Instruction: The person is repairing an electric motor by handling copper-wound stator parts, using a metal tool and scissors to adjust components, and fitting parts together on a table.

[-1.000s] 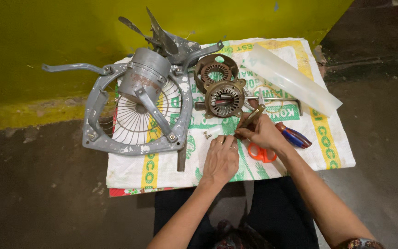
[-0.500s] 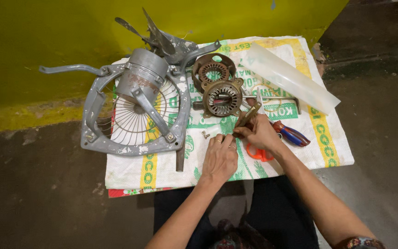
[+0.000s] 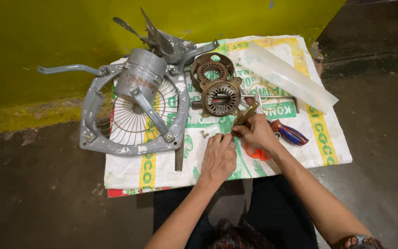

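pliers [image 3: 247,113] gripped – right hand [image 3: 256,133] fisted, left hand [image 3: 218,157] flat.

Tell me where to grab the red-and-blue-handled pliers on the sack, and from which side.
Probably by the two handles of the pliers, pinched together near their free end, coming from the right. That end points right toward bare sack, while the head end is tucked under the right hand, beside the orange scissors. They lie flat, so fingers close across both handles from above.
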